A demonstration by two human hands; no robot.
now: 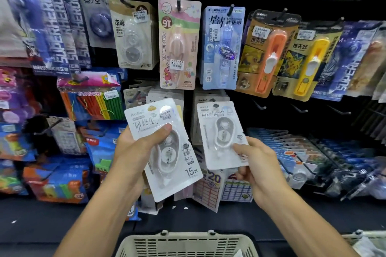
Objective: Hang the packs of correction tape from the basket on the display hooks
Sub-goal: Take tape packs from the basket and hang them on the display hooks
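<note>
Left hand (133, 152) grips one correction tape pack (165, 150); right-hand fingers (240, 149) pinch another pack (222, 134), which should be raised so its hole lines up with the hook above them.

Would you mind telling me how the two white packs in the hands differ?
The left hand grips the left pack, which tilts and shows a yellow top mark. The right hand pinches the bottom edge of the right pack, which is nearly upright with a grey-blue mark. Both are white blister packs of correction tape.

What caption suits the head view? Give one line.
Left hand and right hand each hold a white correction tape pack before display hooks, basket below.
</note>
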